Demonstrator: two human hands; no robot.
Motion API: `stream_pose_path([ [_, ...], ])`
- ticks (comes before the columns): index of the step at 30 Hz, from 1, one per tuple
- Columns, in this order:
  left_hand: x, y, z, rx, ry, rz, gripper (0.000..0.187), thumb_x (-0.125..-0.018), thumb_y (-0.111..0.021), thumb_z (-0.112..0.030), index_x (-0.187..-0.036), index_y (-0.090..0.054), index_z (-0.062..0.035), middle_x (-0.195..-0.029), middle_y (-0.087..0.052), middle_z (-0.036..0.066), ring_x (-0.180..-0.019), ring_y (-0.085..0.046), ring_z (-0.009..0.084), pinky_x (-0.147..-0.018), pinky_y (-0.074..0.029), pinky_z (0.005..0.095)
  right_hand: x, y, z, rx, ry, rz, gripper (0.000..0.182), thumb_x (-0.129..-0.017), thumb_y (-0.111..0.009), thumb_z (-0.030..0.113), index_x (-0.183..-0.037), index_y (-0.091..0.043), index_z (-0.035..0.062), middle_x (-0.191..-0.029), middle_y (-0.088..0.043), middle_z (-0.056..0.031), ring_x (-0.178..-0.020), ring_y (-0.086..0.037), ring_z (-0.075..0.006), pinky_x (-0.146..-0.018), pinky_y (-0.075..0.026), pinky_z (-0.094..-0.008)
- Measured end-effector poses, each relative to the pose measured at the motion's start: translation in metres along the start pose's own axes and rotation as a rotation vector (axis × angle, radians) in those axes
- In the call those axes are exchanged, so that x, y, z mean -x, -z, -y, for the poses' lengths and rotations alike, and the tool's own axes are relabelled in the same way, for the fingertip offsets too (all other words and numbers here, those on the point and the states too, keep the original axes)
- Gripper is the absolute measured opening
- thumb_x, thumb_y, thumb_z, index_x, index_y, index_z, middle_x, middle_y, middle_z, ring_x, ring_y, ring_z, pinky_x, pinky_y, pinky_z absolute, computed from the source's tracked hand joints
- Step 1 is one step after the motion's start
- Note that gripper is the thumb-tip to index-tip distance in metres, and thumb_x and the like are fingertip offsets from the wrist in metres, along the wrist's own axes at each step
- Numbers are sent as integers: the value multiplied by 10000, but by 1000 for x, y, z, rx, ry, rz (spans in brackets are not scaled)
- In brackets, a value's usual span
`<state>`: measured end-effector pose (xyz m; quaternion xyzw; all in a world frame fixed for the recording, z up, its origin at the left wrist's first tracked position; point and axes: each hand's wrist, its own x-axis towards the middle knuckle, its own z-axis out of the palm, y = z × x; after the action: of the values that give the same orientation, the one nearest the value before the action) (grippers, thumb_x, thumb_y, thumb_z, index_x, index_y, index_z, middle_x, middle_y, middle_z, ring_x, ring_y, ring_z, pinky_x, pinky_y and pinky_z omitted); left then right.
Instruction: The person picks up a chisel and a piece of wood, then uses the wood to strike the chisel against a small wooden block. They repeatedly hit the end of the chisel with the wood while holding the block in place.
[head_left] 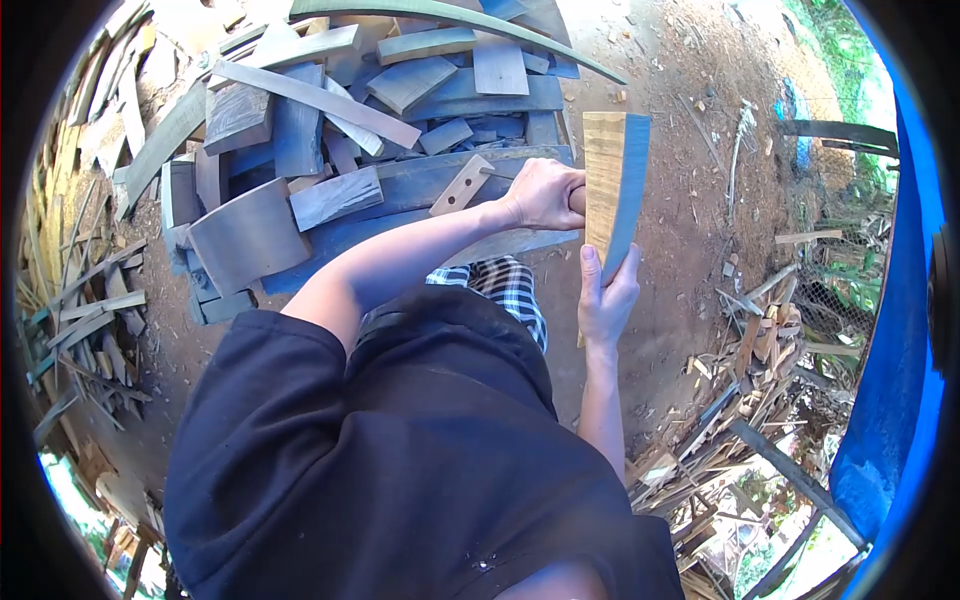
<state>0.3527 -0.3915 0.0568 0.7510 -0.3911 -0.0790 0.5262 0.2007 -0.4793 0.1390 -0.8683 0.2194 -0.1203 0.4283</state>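
To the right of the bench, a long wooden piece [612, 170] stands out in front of me, its one face pale yellow-brown and its other face blue-grey in shade. My right hand [610, 295] grips it near the lower end, thumb lying along the pale face. My left hand [545, 195] is closed at the left side of the piece, around a small brown rounded thing whose end shows by the fingers; I cannot tell what it is. Just left of that hand, a short wooden block with dark holes [461, 186] lies on the bench edge.
Offcuts and boards are heaped on the wooden bench [420, 200], with a long curved strip [470, 22] reaching over its right end. Wood scraps [770, 340] pile at the right near wire mesh and a blue tarp [885, 350]. More scraps [100, 320] lie left.
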Motion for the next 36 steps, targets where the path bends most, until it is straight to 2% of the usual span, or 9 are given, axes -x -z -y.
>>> stream_pose_path([
  [4, -4, 5, 12, 107, 33, -187, 364, -649, -789, -360, -912, -700, -124, -761, -695, 129, -702, -691, 315, -666, -552, 405, 10, 1, -6, -10, 43, -95, 405, -921, -656, 378, -965, -520, -2, -710, -614, -126, -639, -643, -236, -581, -482, -373],
  [7, -14, 37, 11, 337, 111, -335, 202, -791, -762, -218, -863, -679, -49, -869, -691, 61, -760, -669, 132, -682, -535, 287, 16, 8, -9, -34, 25, -121, 416, -922, -651, 392, -956, -523, -3, -701, -599, -105, -624, -616, -217, -578, -474, -361],
  [8, -17, 46, 17, 378, 210, -348, 269, -828, -770, -242, -876, -599, -40, -786, -612, 22, -726, -581, 97, -657, -489, 281, 17, 10, -10, -29, 24, -130, 421, -923, -649, 397, -952, -525, -4, -697, -592, -95, -619, -605, -210, -578, -470, -356],
  [9, -19, 57, 23, 411, 266, -345, 319, -853, -740, -284, -985, -566, -51, -863, -601, 20, -771, -574, 91, -687, -480, 260, 18, 11, -11, -33, 20, -141, 421, -923, -649, 397, -952, -525, -4, -697, -592, -95, -619, -605, -210, -578, -470, -356],
  [12, -16, 81, 47, 424, 223, -369, 381, -851, -640, -175, -1182, -490, -61, -948, -584, 35, -898, -562, 117, -817, -464, 286, 20, 12, -15, -49, 8, -176, 427, -922, -650, 404, -944, -527, -3, -716, -588, -99, -636, -597, -209, -592, -466, -356],
  [15, -5, 107, 57, 577, 301, -195, 390, -850, -632, -86, -1209, -485, -48, -965, -595, 46, -926, -585, 142, -864, -476, 316, 23, 12, -22, -96, -62, -146, 382, -949, -619, 355, -973, -545, -19, -802, -549, -59, -721, -512, -153, -660, -426, -320],
  [18, 1, 116, 62, 507, 356, -300, 374, -874, -669, -72, -1205, -496, -43, -980, -605, 55, -927, -615, 145, -869, -499, 320, 24, 11, -25, -141, -86, -152, 364, -954, -615, 346, -970, -547, -12, -803, -543, -51, -722, -500, -142, -660, -421, -314],
  [26, -5, 116, 69, 379, 305, -356, 370, -873, -725, -152, -1157, -511, -48, -997, -642, 50, -932, -624, 143, -861, -510, 330, 22, 12, -28, -147, -79, -178, 451, -924, -649, 425, -948, -538, -11, -757, -601, -85, -672, -583, -162, -623, -468, -328],
  [36, -13, 102, 73, 236, 344, -277, 450, -875, -717, -269, -1198, -505, -38, -1064, -662, 102, -999, -644, 201, -894, -523, 373, 26, 10, -31, -139, -146, -148, 375, -953, -620, 358, -980, -555, -10, -842, -564, -62, -764, -515, -146, -694, -433, -315],
])
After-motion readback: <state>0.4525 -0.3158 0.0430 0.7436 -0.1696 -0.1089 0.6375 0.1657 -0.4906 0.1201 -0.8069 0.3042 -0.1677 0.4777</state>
